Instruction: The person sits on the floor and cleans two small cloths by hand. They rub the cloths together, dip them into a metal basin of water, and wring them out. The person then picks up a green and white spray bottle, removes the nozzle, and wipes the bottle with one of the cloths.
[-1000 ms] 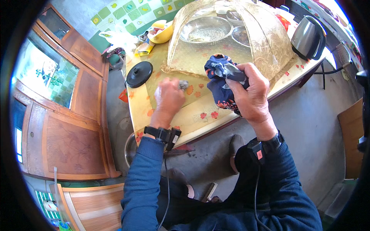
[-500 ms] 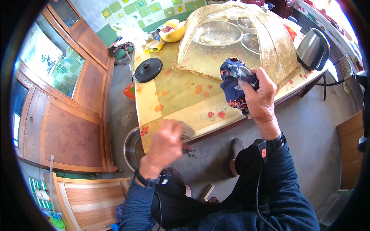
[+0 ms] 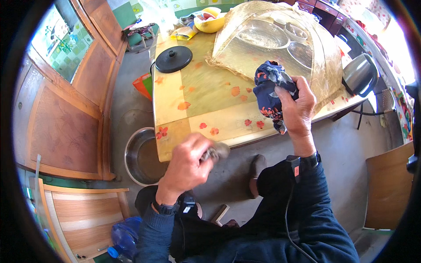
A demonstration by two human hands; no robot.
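Navy cloth with orange and pale grey patterns hangs bunched from my right hand, whose thumb and fingers pinch it above the table's front edge. My left hand is closed around a small grey-brown bundle by the table's near left corner. That bundle looks crumpled, but motion blurs it and I cannot make out its kind. Below both hands is the table, covered in a yellowish cloth with red flowers.
A mesh food cover stands over metal dishes. Around it are a black round lid, a yellow bowl and a steel kettle. A metal basin sits on the floor, left of the table. A blue plastic bottle is nearer me.
The view has shifted, so the table and basin sit differently in it. My left hand has turned, showing more of the bundle. My right hand still holds the navy cloth.
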